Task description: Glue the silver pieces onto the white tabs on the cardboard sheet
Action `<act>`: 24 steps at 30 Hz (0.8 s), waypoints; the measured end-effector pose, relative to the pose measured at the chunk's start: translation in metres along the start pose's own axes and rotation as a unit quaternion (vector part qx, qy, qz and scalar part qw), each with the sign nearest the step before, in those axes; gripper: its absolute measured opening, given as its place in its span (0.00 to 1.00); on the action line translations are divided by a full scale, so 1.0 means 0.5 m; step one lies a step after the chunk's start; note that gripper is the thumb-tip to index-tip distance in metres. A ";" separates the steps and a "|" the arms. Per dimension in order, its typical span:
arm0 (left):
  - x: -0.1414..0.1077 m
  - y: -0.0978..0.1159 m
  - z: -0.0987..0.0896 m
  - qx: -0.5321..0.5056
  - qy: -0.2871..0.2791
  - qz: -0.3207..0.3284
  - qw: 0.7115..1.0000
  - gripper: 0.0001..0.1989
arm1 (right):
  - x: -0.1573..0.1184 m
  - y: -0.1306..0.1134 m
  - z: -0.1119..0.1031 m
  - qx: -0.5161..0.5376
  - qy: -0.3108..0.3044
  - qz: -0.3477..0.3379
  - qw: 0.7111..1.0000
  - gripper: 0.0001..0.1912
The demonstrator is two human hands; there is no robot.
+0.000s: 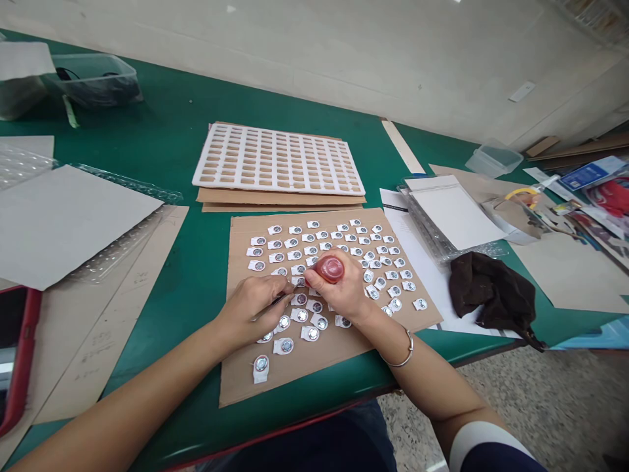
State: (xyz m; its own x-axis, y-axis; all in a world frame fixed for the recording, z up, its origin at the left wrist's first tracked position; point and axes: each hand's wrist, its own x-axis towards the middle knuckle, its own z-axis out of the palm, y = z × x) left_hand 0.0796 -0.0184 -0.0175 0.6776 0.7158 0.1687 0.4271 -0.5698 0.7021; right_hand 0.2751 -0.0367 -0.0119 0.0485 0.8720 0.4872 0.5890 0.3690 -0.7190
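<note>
My right hand [346, 288] is wrapped round a red squeeze bottle [330, 269], tilted with its base toward me. Its tip is hidden near the middle of a brown cardboard sheet [246, 387]. Beside it, my left hand [258, 301] pinches a thin dark tool, perhaps tweezers [282, 299], pointing at the same spot. Across the cardboard lie many small white tabs with round silvery discs; one tab [261, 368] sits alone at the near left corner, another tab [420, 304] at the right edge. Both hands cover some of the tabs.
Behind the cardboard, a white slotted tray [278, 160] rests on more cardboard. Clear plastic trays under a grey sheet [73, 216] stand left, near a red-edged phone [22, 354]. Right are a white card stack [455, 210], a dark cloth [491, 295] and a clear box [494, 159].
</note>
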 end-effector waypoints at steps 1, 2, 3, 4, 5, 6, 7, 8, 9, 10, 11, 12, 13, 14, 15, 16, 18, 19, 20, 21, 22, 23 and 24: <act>0.000 0.000 0.000 -0.002 0.002 -0.001 1.000 0.05 | 0.000 0.000 0.000 0.000 0.000 0.000 1.000 0.14; 0.000 0.000 0.001 -0.004 0.003 -0.001 1.000 0.05 | 0.000 0.000 0.001 -0.001 -0.002 0.001 1.000 0.14; 0.000 0.001 0.001 -0.005 0.002 -0.002 1.000 0.05 | -0.001 -0.001 0.002 -0.001 -0.002 0.002 1.000 0.14; 0.000 0.000 0.001 -0.006 0.001 -0.003 1.000 0.05 | -0.001 -0.001 0.002 -0.002 -0.003 0.003 1.000 0.14; 0.000 0.000 0.002 -0.006 0.000 -0.004 1.000 0.05 | -0.001 -0.001 0.003 -0.001 -0.003 0.002 1.000 0.14; 0.000 0.000 0.002 -0.004 -0.001 -0.004 1.000 0.05 | -0.001 -0.001 0.003 -0.001 -0.002 0.002 1.000 0.14; 0.000 -0.001 0.002 -0.002 -0.001 -0.005 1.000 0.05 | -0.001 -0.001 0.004 -0.001 -0.001 0.000 1.000 0.14; 0.000 -0.001 0.002 -0.001 -0.001 -0.006 1.000 0.05 | -0.001 -0.001 0.005 -0.001 0.000 -0.001 1.000 0.14; 0.000 -0.001 0.002 0.001 -0.001 -0.006 1.000 0.05 | -0.001 -0.001 0.005 -0.001 0.001 -0.002 1.000 0.14; 0.000 -0.001 0.002 0.002 -0.001 -0.007 1.000 0.05 | -0.001 -0.001 0.006 -0.002 0.002 -0.002 1.000 0.14; 0.001 -0.001 0.002 0.003 -0.001 -0.008 1.000 0.05 | -0.001 0.000 0.006 -0.003 0.004 -0.002 1.000 0.14; 0.001 -0.001 0.001 0.002 -0.002 -0.010 1.000 0.05 | -0.001 0.000 0.007 -0.003 0.005 -0.003 1.000 0.14; 0.002 0.000 0.001 0.001 -0.004 -0.012 1.000 0.05 | -0.001 0.001 0.007 -0.004 0.006 -0.004 1.000 0.14; 0.002 0.001 0.001 0.000 -0.005 -0.014 1.000 0.06 | -0.001 0.002 0.008 -0.005 0.008 -0.006 1.000 0.14; 0.003 0.002 0.001 -0.001 -0.005 -0.016 1.000 0.06 | -0.001 0.003 0.008 -0.005 0.009 -0.006 1.000 0.14; 0.004 0.003 0.000 -0.003 -0.007 -0.017 1.000 0.06 | -0.001 0.004 0.008 -0.004 0.010 -0.007 1.000 0.14; 0.004 0.005 -0.001 -0.005 -0.008 -0.019 1.000 0.06 | -0.001 0.004 0.009 -0.003 0.011 -0.005 1.000 0.15; 0.004 0.006 -0.002 -0.007 -0.010 -0.022 1.000 0.06 | -0.001 0.004 0.008 -0.002 0.009 -0.004 1.000 0.15; 0.005 0.006 -0.003 -0.010 -0.011 -0.028 1.000 0.07 | -0.001 0.004 0.008 -0.001 0.008 -0.003 1.000 0.15; 0.005 0.006 -0.004 -0.015 -0.011 -0.037 0.999 0.07 | -0.001 0.004 0.008 0.000 0.007 -0.002 1.000 0.15; 0.006 0.006 -0.004 -0.020 -0.009 -0.050 0.998 0.07 | -0.001 0.003 0.007 0.001 0.006 -0.003 1.000 0.15; 0.008 0.005 -0.004 -0.027 -0.006 -0.067 0.997 0.07 | 0.000 0.003 0.007 0.004 0.005 -0.004 1.000 0.15; 0.009 0.004 -0.004 -0.036 -0.004 -0.085 0.996 0.07 | 0.000 0.003 0.006 0.008 0.005 -0.005 1.000 0.15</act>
State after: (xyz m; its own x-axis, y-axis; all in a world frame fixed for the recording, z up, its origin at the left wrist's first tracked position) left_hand 0.0822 -0.0153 -0.0139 0.6035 0.7965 0.0373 0.4923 -0.4090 0.7683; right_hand 0.2735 -0.0353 -0.0145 0.0498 0.8648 0.4996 0.5774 0.3833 -0.7209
